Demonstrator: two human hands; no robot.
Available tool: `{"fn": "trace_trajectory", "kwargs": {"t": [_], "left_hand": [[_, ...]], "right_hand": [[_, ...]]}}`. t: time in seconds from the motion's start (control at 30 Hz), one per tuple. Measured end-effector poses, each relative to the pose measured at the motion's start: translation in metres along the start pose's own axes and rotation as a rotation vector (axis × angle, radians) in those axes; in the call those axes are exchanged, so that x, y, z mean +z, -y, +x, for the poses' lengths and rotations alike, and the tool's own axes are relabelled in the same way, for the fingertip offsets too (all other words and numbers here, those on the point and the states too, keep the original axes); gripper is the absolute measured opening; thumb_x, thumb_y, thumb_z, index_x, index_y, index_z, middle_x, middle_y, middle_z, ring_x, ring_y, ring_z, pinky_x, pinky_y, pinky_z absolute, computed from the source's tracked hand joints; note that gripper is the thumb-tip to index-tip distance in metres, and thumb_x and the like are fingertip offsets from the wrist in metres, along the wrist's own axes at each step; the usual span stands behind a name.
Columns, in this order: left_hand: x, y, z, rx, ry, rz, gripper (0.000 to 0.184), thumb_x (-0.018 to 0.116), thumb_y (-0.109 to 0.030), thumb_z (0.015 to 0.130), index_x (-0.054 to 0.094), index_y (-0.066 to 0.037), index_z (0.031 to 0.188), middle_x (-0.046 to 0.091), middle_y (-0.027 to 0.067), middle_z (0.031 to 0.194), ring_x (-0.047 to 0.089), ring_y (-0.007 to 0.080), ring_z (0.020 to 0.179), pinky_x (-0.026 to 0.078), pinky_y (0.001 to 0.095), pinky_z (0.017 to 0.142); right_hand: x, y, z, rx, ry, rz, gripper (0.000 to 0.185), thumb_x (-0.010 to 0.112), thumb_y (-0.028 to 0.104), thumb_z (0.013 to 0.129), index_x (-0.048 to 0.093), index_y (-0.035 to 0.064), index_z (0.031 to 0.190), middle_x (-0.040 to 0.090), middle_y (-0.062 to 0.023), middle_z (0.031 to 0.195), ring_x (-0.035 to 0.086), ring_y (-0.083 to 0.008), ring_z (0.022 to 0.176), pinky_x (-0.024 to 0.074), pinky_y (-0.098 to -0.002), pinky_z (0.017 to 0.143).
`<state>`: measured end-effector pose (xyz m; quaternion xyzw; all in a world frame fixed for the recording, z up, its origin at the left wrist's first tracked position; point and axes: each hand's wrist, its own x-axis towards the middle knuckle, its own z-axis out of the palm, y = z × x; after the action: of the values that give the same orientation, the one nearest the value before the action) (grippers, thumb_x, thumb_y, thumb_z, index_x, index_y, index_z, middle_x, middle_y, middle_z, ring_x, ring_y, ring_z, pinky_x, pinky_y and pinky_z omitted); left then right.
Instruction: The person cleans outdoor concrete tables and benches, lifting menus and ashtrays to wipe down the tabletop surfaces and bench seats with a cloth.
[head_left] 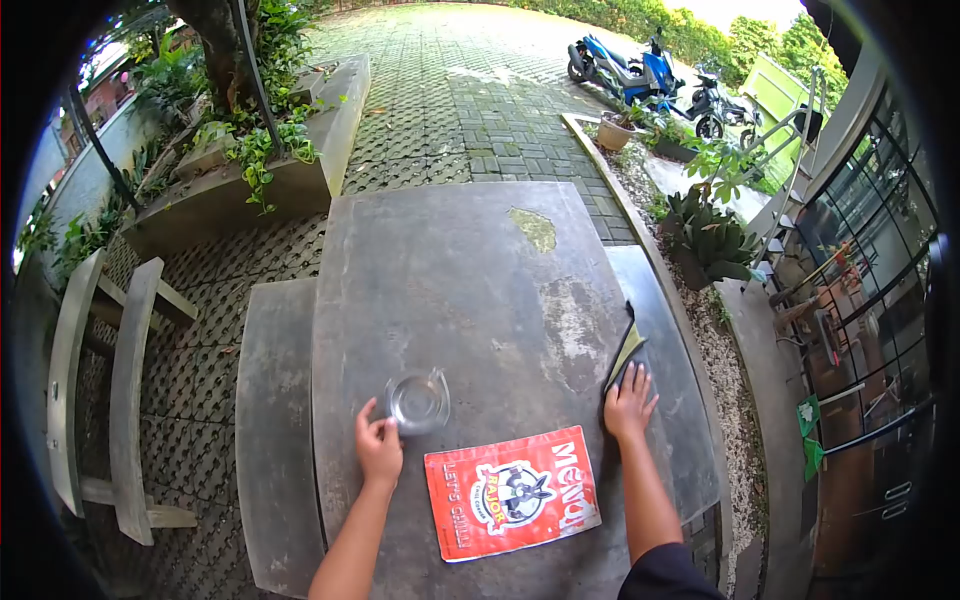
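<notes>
A round clear glass ashtray [417,403], slightly blurred, sits on the grey stone table [430,270]. My left hand [380,447] is at its left rim, fingers curled and touching the glass. Toward the right edge of the table, my right hand [630,402] lies palm down with its fingers spread. Under and beyond those fingertips is a folded cloth [628,347], black with a yellow-green face; part of it is hidden by the hand. Between my forearms a red menu [512,492] with a donkey logo lies flat.
Stone benches [275,420] flank the table on the left and right [655,310]. Wooden slatted seating [135,400] stands farther left. A planter wall [240,205], potted plants [615,132] and a blue motorbike [630,72] are beyond. Glass panes [860,230] line the right side.
</notes>
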<state>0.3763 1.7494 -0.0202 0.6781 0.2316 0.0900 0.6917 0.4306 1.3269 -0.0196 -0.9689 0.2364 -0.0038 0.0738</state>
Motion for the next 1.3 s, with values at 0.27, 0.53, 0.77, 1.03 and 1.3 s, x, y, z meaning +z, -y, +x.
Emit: {"fn": "trace_trajectory", "kwargs": {"t": [0.27,0.53,0.77,1.03,1.3], "left_hand": [[0.107,-0.008,0.034,-0.125,0.166,0.143,0.045,0.062,-0.008,0.094,0.048,-0.005,0.136,0.067,0.0083,0.090,0.060,0.0109,0.060,0.048,0.0254,0.055],[0.120,0.013,0.047,0.087,0.147,0.440,0.040,0.068,-0.017,0.089,0.059,-0.004,0.125,0.072,0.0118,0.090,0.069,0.0198,0.076,0.054,0.0339,0.071],[0.109,0.013,0.013,0.377,-0.036,0.621,0.038,0.069,-0.026,0.088,0.063,-0.003,0.117,0.065,0.0144,0.110,0.066,0.0263,0.092,0.052,0.0365,0.080],[0.063,0.016,-0.179,0.394,0.932,0.470,0.065,0.078,-0.026,0.082,0.047,-0.006,0.136,0.055,0.0207,0.120,0.058,0.0302,0.108,0.049,0.0398,0.096],[-0.018,-0.012,-0.353,0.377,0.870,0.506,0.053,0.064,-0.020,0.092,0.048,-0.015,0.142,0.048,0.0200,0.140,0.052,0.0377,0.124,0.045,0.0483,0.101]], "right_hand": [[-0.008,-0.058,-0.114,-0.082,0.002,0.082,0.070,0.049,0.038,0.094,0.027,0.0091,0.154,0.022,-0.0140,0.161,0.016,-0.0327,0.150,0.0091,-0.0541,0.120],[-0.019,-0.106,-0.201,0.014,-0.056,0.267,0.057,0.052,0.026,0.093,0.044,0.0074,0.146,0.037,-0.0154,0.155,0.028,-0.0342,0.146,0.0188,-0.0520,0.118],[-0.006,-0.166,-0.284,-0.028,-0.291,0.302,0.032,0.059,0.011,0.089,0.061,0.0017,0.119,0.060,-0.0175,0.131,0.051,-0.0372,0.127,0.0374,-0.0520,0.105],[-0.090,-0.144,-0.332,-0.047,0.214,0.536,0.035,0.052,0.030,0.097,0.060,-0.0002,0.113,0.062,-0.0297,0.107,0.059,-0.0460,0.102,0.0468,-0.0508,0.088],[-0.115,-0.067,-0.334,-0.562,0.788,0.860,0.045,0.061,0.035,0.094,0.058,-0.0021,0.120,0.065,-0.0257,0.113,0.064,-0.0377,0.104,0.0491,-0.0441,0.090]]}}
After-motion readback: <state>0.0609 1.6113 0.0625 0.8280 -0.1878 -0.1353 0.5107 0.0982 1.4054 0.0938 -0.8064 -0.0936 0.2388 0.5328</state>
